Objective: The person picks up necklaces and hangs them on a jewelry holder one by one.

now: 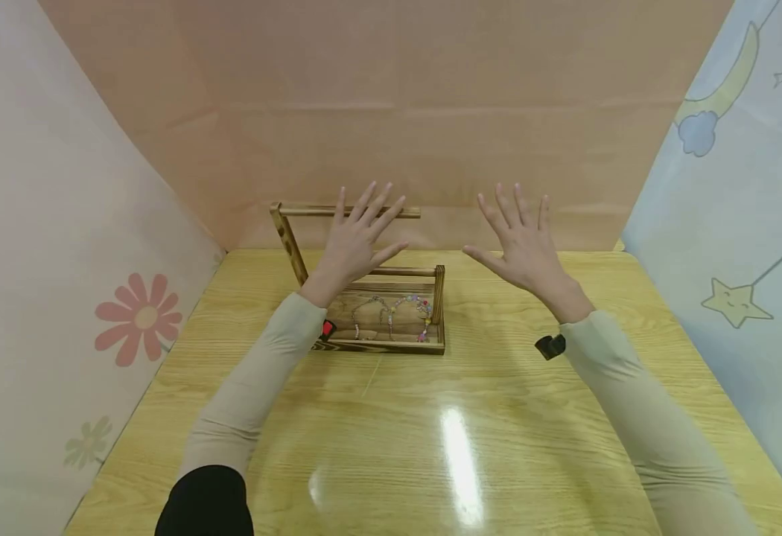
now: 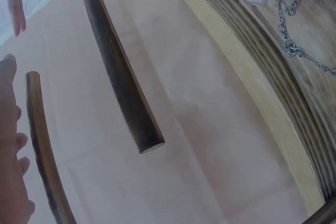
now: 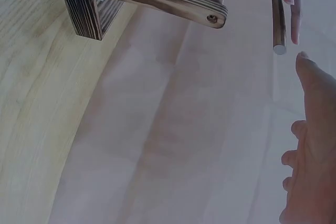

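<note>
Grip: none taken. Left hand (image 1: pixel 354 242), fingers straight and spread, holding nothing; raised in front of the stand's top rail (image 1: pixel 307 211), no contact to be made out. Right hand (image 1: pixel 525 249), likewise spread and holding nothing; to the right of the stand, apart from it.

Item 1: stand (image 1: pixel 391 347), dark-grained wood, on the table (image 1: pixel 532 447). Base a shallow tray; top rail joined at the left post (image 1: pixel 290 242), its right end free. Probably stiff and fairly light; best held low, a hand at each end of the tray, since the one-sided rail would likely give a tippy lift.

Item 2: chain (image 2: pixel 292 50), silvery, inside the stand's tray. Likely limp and apt to snag; pinch at one link.

Item 3: beads (image 1: pixel 426 307), multicoloured strand, in the stand's tray, right of the chain. Likely light, smooth and slippery, the string perhaps fragile; pinch across two beads without tugging.

Surroundings: peach cloth (image 1: pixel 431 112) behind the stand; flowered panel (image 1: pixel 145 318) to its left; star panel (image 1: pixel 738 303) to its right.
</note>
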Action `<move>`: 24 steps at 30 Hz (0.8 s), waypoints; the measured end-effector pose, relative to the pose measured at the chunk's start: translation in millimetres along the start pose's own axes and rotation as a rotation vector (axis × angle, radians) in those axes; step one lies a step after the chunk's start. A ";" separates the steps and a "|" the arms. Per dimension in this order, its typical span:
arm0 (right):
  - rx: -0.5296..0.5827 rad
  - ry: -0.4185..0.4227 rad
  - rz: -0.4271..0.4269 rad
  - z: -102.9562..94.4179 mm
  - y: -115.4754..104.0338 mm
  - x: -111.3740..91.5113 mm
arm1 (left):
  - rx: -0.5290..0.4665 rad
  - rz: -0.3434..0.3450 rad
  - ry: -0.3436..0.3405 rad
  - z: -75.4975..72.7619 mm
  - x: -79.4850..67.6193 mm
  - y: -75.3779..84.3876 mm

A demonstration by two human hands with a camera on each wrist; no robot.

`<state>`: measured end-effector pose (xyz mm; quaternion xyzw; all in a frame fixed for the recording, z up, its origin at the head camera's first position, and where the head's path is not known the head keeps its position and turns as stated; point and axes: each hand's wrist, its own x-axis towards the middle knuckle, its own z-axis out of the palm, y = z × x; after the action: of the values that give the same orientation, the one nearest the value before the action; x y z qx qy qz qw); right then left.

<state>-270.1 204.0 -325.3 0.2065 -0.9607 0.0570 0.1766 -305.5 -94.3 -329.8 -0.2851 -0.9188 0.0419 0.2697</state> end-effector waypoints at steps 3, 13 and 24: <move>0.017 0.005 -0.004 3.5 -1.1 -0.1 | -0.015 -0.007 0.004 0.9 -1.5 -1.0; 0.081 0.052 -0.017 21.3 -4.3 -5.5 | -0.079 -0.002 0.069 6.1 -8.5 -3.5; 0.134 0.091 -0.004 34.6 -9.7 -14.9 | -0.125 -0.011 0.114 11.0 -21.5 -4.7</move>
<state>-264.2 194.5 -362.6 0.2168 -0.9453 0.1300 0.2061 -298.6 -109.1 -348.2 -0.2982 -0.9044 -0.0332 0.3033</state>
